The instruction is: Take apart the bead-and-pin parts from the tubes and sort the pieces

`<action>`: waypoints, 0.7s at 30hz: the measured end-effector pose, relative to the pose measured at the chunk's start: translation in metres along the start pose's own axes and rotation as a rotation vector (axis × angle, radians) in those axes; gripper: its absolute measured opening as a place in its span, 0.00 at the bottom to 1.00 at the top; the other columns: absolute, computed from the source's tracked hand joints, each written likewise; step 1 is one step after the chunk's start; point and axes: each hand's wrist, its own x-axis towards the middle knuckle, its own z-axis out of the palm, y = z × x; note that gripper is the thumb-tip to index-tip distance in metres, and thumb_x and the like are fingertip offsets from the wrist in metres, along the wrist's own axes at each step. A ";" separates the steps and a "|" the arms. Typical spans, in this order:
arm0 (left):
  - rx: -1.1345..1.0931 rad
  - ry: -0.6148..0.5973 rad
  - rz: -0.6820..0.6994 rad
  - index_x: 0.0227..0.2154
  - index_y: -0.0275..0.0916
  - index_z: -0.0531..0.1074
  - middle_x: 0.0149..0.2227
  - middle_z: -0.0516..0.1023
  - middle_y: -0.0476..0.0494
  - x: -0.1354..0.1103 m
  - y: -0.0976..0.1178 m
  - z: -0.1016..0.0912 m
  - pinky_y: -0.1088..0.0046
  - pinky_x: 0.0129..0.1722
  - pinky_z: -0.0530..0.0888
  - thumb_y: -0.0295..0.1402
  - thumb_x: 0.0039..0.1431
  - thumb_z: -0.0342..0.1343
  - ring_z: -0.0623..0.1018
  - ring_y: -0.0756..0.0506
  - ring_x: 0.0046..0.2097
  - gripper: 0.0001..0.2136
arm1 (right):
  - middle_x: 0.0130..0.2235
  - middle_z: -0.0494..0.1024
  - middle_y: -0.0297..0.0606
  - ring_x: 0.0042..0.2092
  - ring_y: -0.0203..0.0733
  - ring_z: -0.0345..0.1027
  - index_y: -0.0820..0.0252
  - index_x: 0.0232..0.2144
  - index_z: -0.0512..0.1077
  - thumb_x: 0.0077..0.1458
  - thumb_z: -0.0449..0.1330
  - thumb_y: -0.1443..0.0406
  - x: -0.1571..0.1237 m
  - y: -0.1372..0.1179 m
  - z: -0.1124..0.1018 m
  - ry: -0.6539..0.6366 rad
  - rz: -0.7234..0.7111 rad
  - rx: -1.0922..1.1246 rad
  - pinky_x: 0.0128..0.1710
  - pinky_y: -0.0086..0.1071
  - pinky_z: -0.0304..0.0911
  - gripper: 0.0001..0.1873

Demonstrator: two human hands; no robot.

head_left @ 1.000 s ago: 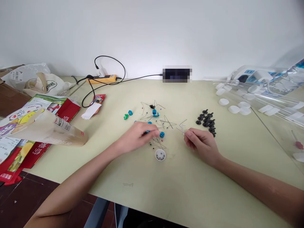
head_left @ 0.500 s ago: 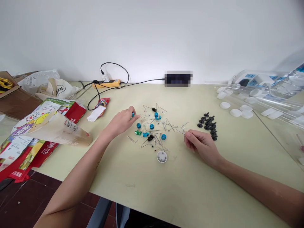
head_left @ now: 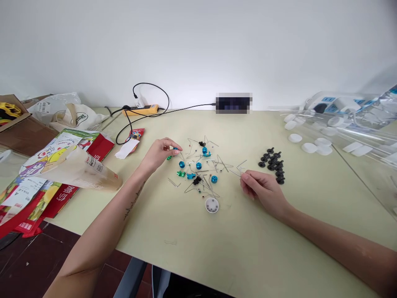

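Note:
My left hand (head_left: 157, 156) is at the left edge of a scatter of small metal parts. Its thumb and forefinger pinch a small blue metal piece (head_left: 175, 149), largely covered by the fingers. A green part (head_left: 169, 157) peeks out beneath this hand. Close by lie a blue round knob (head_left: 181, 164), a green metal clamp (head_left: 180, 174), thin bent wires (head_left: 223, 162) and a black piece (head_left: 197, 180). My right hand (head_left: 262, 187) rests on the table with fingers curled together. L-shaped hex keys (head_left: 240, 168) lie at its fingertips; what those fingers hold is hidden.
A white round dish (head_left: 211, 205) with small dark bits sits in front. Black suction-cup-like pieces (head_left: 273, 161) cluster right, with white discs (head_left: 309, 147) beyond. Leftward are a drink cup (head_left: 102, 176), a red packet (head_left: 136, 134) and a yellow power strip (head_left: 144, 109) with cable.
My left hand has turned, its thumb and forefinger now level around the blue piece, and the green part beneath shows. My right hand stays in place. The view shifts slightly.

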 end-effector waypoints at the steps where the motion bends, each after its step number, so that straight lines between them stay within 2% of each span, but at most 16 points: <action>1: 0.035 -0.044 -0.019 0.32 0.38 0.77 0.36 0.75 0.44 0.000 -0.002 0.000 0.73 0.31 0.66 0.38 0.49 0.57 0.71 0.49 0.31 0.10 | 0.20 0.63 0.31 0.22 0.32 0.54 0.59 0.19 0.63 0.61 0.49 0.55 0.000 0.000 0.000 -0.001 -0.004 0.001 0.21 0.29 0.50 0.22; 5: 0.145 -0.221 -0.106 0.30 0.38 0.76 0.23 0.73 0.49 0.000 -0.004 -0.001 0.73 0.29 0.67 0.36 0.49 0.55 0.72 0.49 0.27 0.09 | 0.20 0.63 0.31 0.22 0.32 0.53 0.59 0.20 0.64 0.61 0.49 0.54 0.000 -0.001 0.000 0.001 -0.001 -0.005 0.22 0.29 0.51 0.22; 6: 0.154 -0.240 -0.125 0.29 0.39 0.75 0.23 0.73 0.49 -0.001 -0.003 -0.001 0.73 0.29 0.68 0.36 0.49 0.55 0.72 0.49 0.26 0.08 | 0.20 0.63 0.31 0.22 0.32 0.54 0.59 0.20 0.64 0.61 0.49 0.54 0.000 -0.001 0.000 0.001 0.005 -0.006 0.22 0.29 0.51 0.22; 8: 0.156 -0.251 -0.154 0.28 0.39 0.75 0.28 0.74 0.48 -0.003 -0.001 0.000 0.72 0.29 0.69 0.36 0.48 0.56 0.73 0.50 0.25 0.08 | 0.20 0.64 0.31 0.22 0.32 0.54 0.59 0.21 0.66 0.61 0.49 0.53 0.001 -0.001 0.000 -0.001 0.021 -0.004 0.22 0.28 0.51 0.22; 10: 0.208 -0.186 -0.148 0.28 0.39 0.75 0.36 0.74 0.46 -0.004 0.003 0.001 0.71 0.29 0.69 0.38 0.48 0.57 0.73 0.50 0.26 0.08 | 0.20 0.65 0.31 0.22 0.32 0.55 0.59 0.22 0.67 0.61 0.50 0.53 0.001 0.000 0.000 -0.005 0.029 0.005 0.21 0.28 0.51 0.21; 11: 0.263 -0.114 -0.125 0.28 0.40 0.75 0.38 0.73 0.45 -0.004 0.005 0.002 0.71 0.30 0.69 0.38 0.49 0.57 0.73 0.49 0.27 0.08 | 0.20 0.64 0.31 0.22 0.32 0.55 0.60 0.22 0.67 0.61 0.50 0.53 0.001 0.000 0.000 -0.007 0.029 0.012 0.22 0.28 0.51 0.21; 13: 0.386 0.056 -0.036 0.29 0.40 0.75 0.38 0.73 0.45 -0.001 0.012 0.008 0.69 0.34 0.69 0.37 0.53 0.55 0.73 0.47 0.32 0.08 | 0.20 0.64 0.30 0.22 0.32 0.55 0.59 0.23 0.68 0.61 0.50 0.53 0.001 0.001 0.000 -0.006 0.025 0.024 0.22 0.27 0.50 0.21; 15: 0.467 0.138 0.079 0.32 0.39 0.75 0.37 0.73 0.43 0.007 0.018 0.018 0.66 0.39 0.68 0.33 0.56 0.52 0.72 0.44 0.38 0.07 | 0.21 0.65 0.30 0.22 0.32 0.54 0.59 0.24 0.69 0.61 0.50 0.54 0.001 0.001 0.001 0.006 0.019 0.031 0.22 0.28 0.51 0.20; 18: 0.491 -0.002 0.243 0.37 0.40 0.75 0.39 0.74 0.43 0.027 0.026 0.038 0.65 0.43 0.66 0.26 0.54 0.52 0.70 0.41 0.43 0.10 | 0.24 0.67 0.32 0.23 0.32 0.55 0.59 0.24 0.70 0.60 0.51 0.54 0.001 0.003 0.001 0.035 0.001 0.040 0.24 0.28 0.53 0.19; 21: 0.418 -0.141 0.273 0.37 0.41 0.76 0.38 0.75 0.44 0.048 0.027 0.057 0.65 0.43 0.66 0.24 0.49 0.56 0.70 0.41 0.42 0.12 | 0.26 0.68 0.32 0.24 0.32 0.56 0.59 0.31 0.71 0.60 0.52 0.54 0.002 0.006 0.001 0.055 -0.015 0.080 0.23 0.28 0.53 0.16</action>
